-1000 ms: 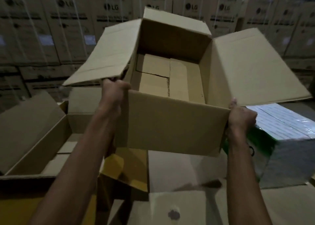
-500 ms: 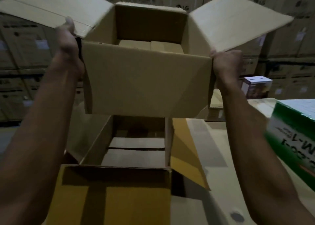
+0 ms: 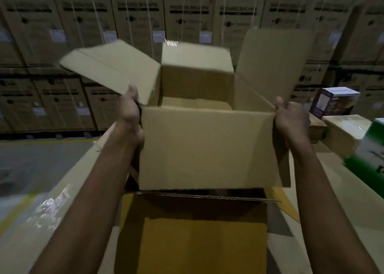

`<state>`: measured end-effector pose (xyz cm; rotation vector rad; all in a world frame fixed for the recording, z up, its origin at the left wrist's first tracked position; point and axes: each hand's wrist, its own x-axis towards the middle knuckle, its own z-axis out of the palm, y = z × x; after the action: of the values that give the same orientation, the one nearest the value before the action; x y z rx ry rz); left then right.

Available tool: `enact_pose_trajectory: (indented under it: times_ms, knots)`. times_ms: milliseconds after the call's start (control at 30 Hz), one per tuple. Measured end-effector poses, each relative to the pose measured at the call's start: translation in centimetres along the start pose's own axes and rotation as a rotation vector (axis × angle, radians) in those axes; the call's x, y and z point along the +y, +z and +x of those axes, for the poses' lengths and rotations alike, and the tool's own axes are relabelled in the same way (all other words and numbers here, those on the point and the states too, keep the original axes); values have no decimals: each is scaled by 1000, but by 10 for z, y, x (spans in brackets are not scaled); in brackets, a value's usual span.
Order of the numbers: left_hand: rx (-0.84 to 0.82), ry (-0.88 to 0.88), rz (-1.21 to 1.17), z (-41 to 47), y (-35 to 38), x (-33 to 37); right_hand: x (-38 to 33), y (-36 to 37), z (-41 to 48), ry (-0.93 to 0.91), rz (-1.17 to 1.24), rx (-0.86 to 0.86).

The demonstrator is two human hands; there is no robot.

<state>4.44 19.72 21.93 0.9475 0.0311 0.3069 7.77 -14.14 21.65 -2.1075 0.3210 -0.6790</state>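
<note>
At the near top corners of the open cardboard box (image 3: 205, 147), both hands have a firm hold. The left hand (image 3: 129, 113) wraps the left corner, thumb along the edge, with its fingers hidden behind the box wall. The right hand (image 3: 291, 118) is curled over the right corner, thumb raised and knuckles toward the camera.

The box is held up at centre view, mouth upward and roughly level. Its left flap (image 3: 112, 68) spreads outward, its right flap (image 3: 270, 61) stands up and leans out, and its far flap (image 3: 196, 55) is blurred. Loose cardboard pieces lie on the box floor.

Directly beneath sits a second open carton (image 3: 193, 242) with a yellow-brown, shadowed interior. Whether the two touch cannot be determined. This carton rests on a pale work surface (image 3: 324, 221), which has a glossy patch of film (image 3: 52, 209) on its left part.

On the right side are a brown taped carton (image 3: 345, 134), a blurred green-and-white box (image 3: 369, 155) at the frame edge, and a small purple-and-white box (image 3: 334, 102) further back. Grey concrete floor (image 3: 31, 161) with a yellow line lies to the left.

Stacked LG cartons (image 3: 187, 14), banded with white strapping and bearing paper labels, fill the rear wall in tiers. Lighting is dim.
</note>
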Motion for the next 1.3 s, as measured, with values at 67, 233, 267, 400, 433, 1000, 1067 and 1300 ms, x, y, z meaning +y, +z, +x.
enact_pose_trajectory:
  times_ms: [67, 233, 267, 400, 433, 1000, 1067, 1300]
  knots:
    - [47, 2, 16, -2, -8, -17, 26, 11, -8, 62, 10, 13]
    - [147, -59, 49, 20, -46, -48, 58, 48, -25, 121, 3, 70]
    - [137, -72, 79, 28, -52, -49, 60, 57, -25, 104, -3, 65]
    - [152, -100, 326, 44, -73, -69, 64, 80, -24, 81, -156, -96]
    - [208, -125, 422, 48, -83, -75, 65, 83, -25, 80, -246, -174]
    - [413, -121, 1008, 39, -138, -72, 113, 84, -38, 104, -382, -273]
    - [441, 13, 1223, 35, -139, -66, 121, 84, -40, 95, -450, -233]
    - [383, -89, 1703, 5, -133, -51, 116, 66, -60, 182, -441, -437]
